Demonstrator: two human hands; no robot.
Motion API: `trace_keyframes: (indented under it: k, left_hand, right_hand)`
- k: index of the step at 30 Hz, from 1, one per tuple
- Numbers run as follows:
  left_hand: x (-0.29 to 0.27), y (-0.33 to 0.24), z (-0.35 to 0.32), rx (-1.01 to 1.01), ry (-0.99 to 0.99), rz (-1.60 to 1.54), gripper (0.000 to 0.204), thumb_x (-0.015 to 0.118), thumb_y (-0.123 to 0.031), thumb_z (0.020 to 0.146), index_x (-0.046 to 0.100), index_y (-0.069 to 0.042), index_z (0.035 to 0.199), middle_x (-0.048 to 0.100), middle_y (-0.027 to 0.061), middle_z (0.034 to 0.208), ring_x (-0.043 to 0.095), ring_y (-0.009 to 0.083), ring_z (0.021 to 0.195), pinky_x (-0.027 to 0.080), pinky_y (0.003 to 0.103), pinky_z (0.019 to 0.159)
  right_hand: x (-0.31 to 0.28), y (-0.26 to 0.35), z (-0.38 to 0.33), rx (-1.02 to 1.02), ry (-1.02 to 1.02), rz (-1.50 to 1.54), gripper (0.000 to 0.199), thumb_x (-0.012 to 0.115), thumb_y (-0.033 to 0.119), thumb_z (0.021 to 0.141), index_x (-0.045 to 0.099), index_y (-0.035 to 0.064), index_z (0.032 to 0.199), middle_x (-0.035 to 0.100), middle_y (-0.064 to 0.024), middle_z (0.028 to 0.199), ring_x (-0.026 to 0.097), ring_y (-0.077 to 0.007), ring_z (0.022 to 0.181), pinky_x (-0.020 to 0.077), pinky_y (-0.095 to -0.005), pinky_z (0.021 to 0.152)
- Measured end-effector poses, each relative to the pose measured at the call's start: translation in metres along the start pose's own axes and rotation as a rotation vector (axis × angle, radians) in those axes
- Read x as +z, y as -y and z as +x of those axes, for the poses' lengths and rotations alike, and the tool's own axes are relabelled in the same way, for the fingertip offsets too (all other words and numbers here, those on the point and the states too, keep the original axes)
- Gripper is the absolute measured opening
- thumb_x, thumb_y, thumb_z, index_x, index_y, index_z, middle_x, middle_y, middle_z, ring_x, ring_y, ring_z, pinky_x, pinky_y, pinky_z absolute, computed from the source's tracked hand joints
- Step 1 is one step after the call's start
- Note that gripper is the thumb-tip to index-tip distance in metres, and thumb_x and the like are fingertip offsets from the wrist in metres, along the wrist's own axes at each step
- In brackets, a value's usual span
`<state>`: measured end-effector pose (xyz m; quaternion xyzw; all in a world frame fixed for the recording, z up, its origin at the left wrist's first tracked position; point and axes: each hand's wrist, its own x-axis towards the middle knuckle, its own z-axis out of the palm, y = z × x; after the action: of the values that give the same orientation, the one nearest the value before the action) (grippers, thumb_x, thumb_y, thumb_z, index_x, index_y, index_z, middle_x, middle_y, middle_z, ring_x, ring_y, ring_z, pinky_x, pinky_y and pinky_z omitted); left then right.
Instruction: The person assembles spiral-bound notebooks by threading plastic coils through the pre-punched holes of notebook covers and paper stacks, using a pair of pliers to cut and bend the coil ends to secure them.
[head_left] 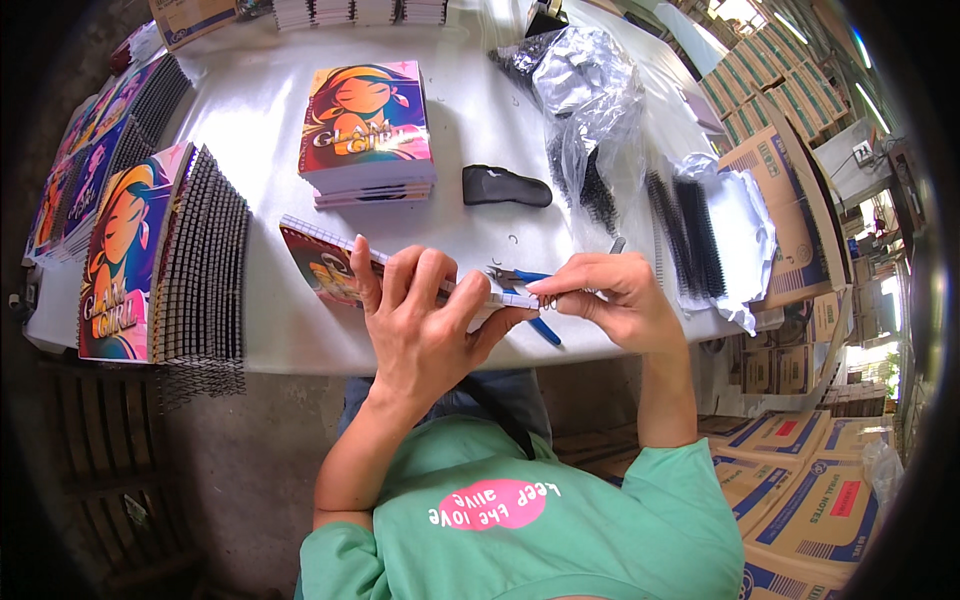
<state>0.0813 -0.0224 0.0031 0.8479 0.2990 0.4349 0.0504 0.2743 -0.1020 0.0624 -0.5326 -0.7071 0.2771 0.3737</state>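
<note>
Mid-frame: left hand [425, 325] fingers clamped over the notebook [330, 265] spine edge; right hand [610, 300] fingers pinched together on its wire end, blue-handled pliers [530, 300] just beneath. I judge the wire could slip or snag a fingertip. Beyond, a notebook stack [368, 130] on the bench [260, 110].

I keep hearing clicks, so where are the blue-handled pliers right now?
In the head view, the blue-handled pliers lie at the table's near edge, between the left hand and right hand, partly hidden by the notebook.
</note>
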Motion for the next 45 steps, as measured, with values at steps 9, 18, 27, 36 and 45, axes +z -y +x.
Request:
trace_keyframes:
  k: [9, 18, 27, 36, 45]
  left_hand:
    - [0.000, 0.009, -0.005, -0.024, -0.105, 0.119, 0.061, 0.075, -0.058, 0.057, 0.063, -0.016, 0.100, 0.047, 0.0034, 0.085, 0.049, 0.0242, 0.095, 0.022, 0.052, 0.103]
    - [-0.007, 0.023, -0.008, -0.006, -0.047, 0.002, 0.048, 0.077, -0.052, 0.060, 0.056, -0.012, 0.076, 0.048, 0.0050, 0.084, 0.050, 0.0246, 0.095, 0.010, 0.055, 0.108]
    - [-0.011, 0.017, 0.000, -0.001, -0.032, -0.091, 0.044, 0.079, -0.046, 0.059, 0.053, -0.012, 0.069, 0.048, 0.0051, 0.087, 0.046, 0.0279, 0.116, 0.010, 0.053, 0.108]
    - [-0.007, 0.020, -0.004, -0.028, -0.042, -0.102, 0.046, 0.078, -0.046, 0.061, 0.052, -0.009, 0.066, 0.048, 0.0072, 0.081, 0.045, 0.0317, 0.120, 0.013, 0.053, 0.106]
    - [-0.010, 0.021, -0.004, -0.044, -0.007, -0.110, 0.047, 0.075, -0.049, 0.065, 0.053, -0.008, 0.070, 0.049, 0.0085, 0.081, 0.045, 0.0304, 0.119, 0.009, 0.051, 0.108]
  right_hand:
    - [0.020, 0.029, -0.007, 0.205, -0.128, -0.068, 0.030, 0.066, 0.003, 0.080, 0.061, 0.0026, 0.109, 0.062, -0.0089, 0.086, 0.058, -0.0144, 0.064, 0.0478, -0.0257, 0.059]
    - [-0.014, -0.012, 0.023, 0.336, 0.379, 0.208, 0.020, 0.048, 0.007, 0.092, 0.061, 0.0020, 0.106, 0.063, -0.0113, 0.086, 0.064, -0.0168, 0.076, 0.0500, -0.0297, 0.071]
    - [0.005, -0.150, 0.066, 0.101, 0.007, -0.731, 0.049, 0.053, -0.003, 0.074, 0.052, -0.0001, 0.123, 0.061, -0.0157, 0.111, 0.060, -0.0315, 0.097, 0.0489, -0.0361, 0.086]
    - [0.013, -0.069, 0.024, -0.203, 0.074, 0.572, 0.017, 0.065, 0.004, 0.079, 0.069, -0.0013, 0.095, 0.065, -0.0235, 0.099, 0.062, -0.0367, 0.098, 0.0465, -0.0485, 0.090]
    - [0.003, -0.040, 0.048, -0.376, 0.203, 0.330, 0.013, 0.064, 0.004, 0.075, 0.070, -0.0011, 0.086, 0.068, -0.0194, 0.092, 0.066, -0.0309, 0.091, 0.0518, -0.0414, 0.082]
